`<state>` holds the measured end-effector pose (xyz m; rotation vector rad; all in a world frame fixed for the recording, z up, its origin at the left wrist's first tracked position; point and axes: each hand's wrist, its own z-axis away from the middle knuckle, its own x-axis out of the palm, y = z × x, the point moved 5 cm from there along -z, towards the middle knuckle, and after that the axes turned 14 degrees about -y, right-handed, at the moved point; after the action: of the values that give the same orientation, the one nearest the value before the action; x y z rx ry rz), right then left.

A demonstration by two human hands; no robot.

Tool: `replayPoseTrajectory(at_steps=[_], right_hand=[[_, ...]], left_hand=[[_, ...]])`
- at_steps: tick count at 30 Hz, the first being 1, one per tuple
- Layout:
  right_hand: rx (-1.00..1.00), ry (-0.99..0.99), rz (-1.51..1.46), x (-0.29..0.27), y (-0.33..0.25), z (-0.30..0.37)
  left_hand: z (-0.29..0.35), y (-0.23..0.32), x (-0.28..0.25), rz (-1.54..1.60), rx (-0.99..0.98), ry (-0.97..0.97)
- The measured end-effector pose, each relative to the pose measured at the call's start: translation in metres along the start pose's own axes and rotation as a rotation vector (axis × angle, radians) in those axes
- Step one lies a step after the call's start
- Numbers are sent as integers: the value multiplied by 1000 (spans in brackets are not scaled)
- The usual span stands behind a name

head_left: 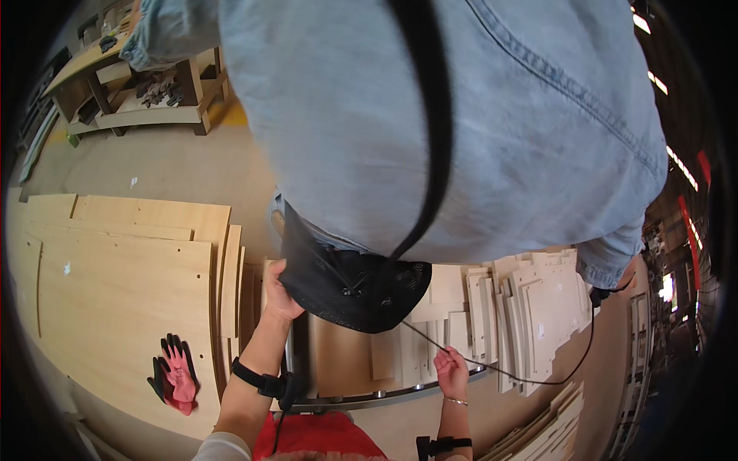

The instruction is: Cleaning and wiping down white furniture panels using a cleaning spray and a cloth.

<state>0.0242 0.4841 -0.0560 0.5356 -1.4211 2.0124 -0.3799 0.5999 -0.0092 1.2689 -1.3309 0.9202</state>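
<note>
A person in a light blue denim shirt [346, 123] stands close in front of me, back turned, with a black strap [438, 154] running down the back. At the waist hangs a black mesh bag [369, 303]. My left hand [283, 296] grips the bag's left edge, thumb showing and the other fingers partly hidden. A thin black cable [530, 380] runs from under the bag, past my right hand, and loops up to the person's right wrist. With curled fingers, my right hand [452, 373] pinches this cable. Both my wrists wear black bands.
Stacked wooden panels [131, 269] lie on the left, with pink-and-black gloves [178, 376] on top. Paler cut boards [538, 307] stand stacked to the right. A metal rail [400, 390] crosses in front of me. At the far left is a wooden workbench [146, 115].
</note>
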Motion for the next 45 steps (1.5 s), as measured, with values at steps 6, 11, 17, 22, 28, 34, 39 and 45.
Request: replayPoseTrajectory(at_steps=[6, 11, 17, 22, 28, 34, 39, 45], right_hand=[[421, -23, 392, 19, 67, -4], [1104, -361, 970, 41, 88, 1], [1017, -880, 1102, 170, -1, -22], [778, -840, 1101, 198, -52, -29], [11, -897, 1722, 212, -42, -56], [1391, -302, 472, 284, -28, -102], [1594, -323, 315, 280, -15, -121], [1517, -385, 399, 286, -6, -126]], left_hand=[[-2, 8, 26, -136, 7, -34], [5, 6, 22, -171, 2, 11], [11, 5, 34, -184, 109, 80], [10, -20, 40, -172, 135, 44], [20, -25, 39, -194, 233, -44], [7, -53, 69, -218, 250, -166], [0, -51, 81, -299, 397, 55], [2, -43, 76, -197, 447, 127]])
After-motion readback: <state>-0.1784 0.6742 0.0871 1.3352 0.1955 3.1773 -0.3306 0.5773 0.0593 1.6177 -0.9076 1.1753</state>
